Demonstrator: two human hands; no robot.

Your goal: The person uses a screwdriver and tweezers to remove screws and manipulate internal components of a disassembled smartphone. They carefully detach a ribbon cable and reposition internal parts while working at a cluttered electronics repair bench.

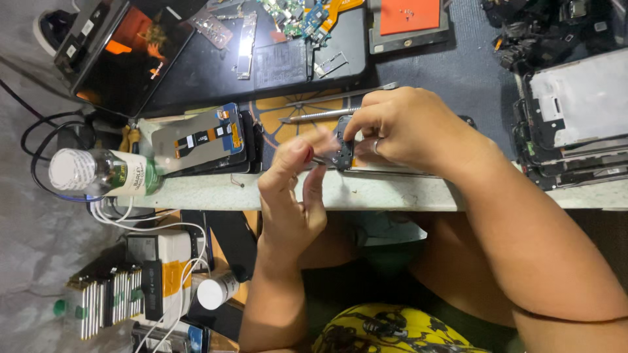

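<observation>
Left hand [293,196] raised from below the bench edge, forearm climbing steeply out of the lap, palm turned toward the camera, thumb and forefinger pinched close together near the lower corner of the small dark phone part [341,149]; fingertips blurred, so cannot tell whether anything thin sits between them. Right hand [409,127] reaching in from the right, forearm stretched long across the lower right corner, wrist bent over the bench, fingers curled down and clamped on that dark phone part, thumb and forefinger gripping its upper edge, a ring showing on one finger. Part held upright just above the pale bench edge [366,195], between the two hands, resting against or just over a flat phone body lying under the right palm. Two metal tweezers [327,108] lying side by side just beyond the right knuckles, on the round patterned mat. To the left, a stack of phone screens [203,140] with a bare display back on top, and beside it a clear bottle [98,173] lying on its side with a white cap. Farther up, a large dark tablet [124,55] tilted, and loose circuit boards [297,16] on a black panel. At right, stripped phone frames [575,111] piled together.
</observation>
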